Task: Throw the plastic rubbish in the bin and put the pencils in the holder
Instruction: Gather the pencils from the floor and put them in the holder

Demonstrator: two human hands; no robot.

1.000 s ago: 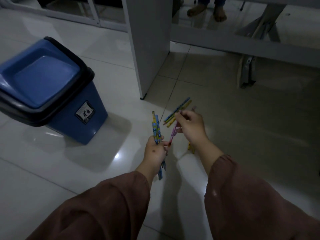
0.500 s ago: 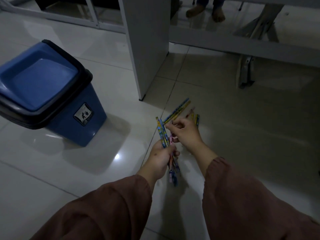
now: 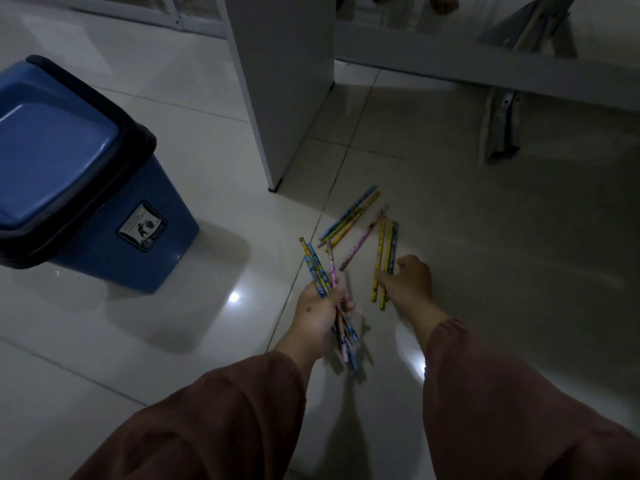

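My left hand (image 3: 320,313) grips a bunch of pencils (image 3: 322,268), blue, yellow and pink, their ends sticking up and down out of my fist. My right hand (image 3: 410,280) is down on the floor with its fingertips on three yellow and blue pencils (image 3: 384,247) lying side by side. A pink pencil (image 3: 363,237) and two more blue-yellow pencils (image 3: 349,216) lie loose on the tiles just beyond. The blue bin (image 3: 79,174) with a black rim and closed swing lid stands to the left. No pencil holder or plastic rubbish is in view.
A white panel leg (image 3: 284,91) of a desk reaches the floor just behind the pencils. A grey crossbar (image 3: 485,69) and a metal foot (image 3: 500,133) stand at the back right. Another person's feet (image 3: 440,3) show at the top edge.
My right hand has let go of the pink pencil into my left hand's bunch and moved right and down onto the three pencils on the floor.
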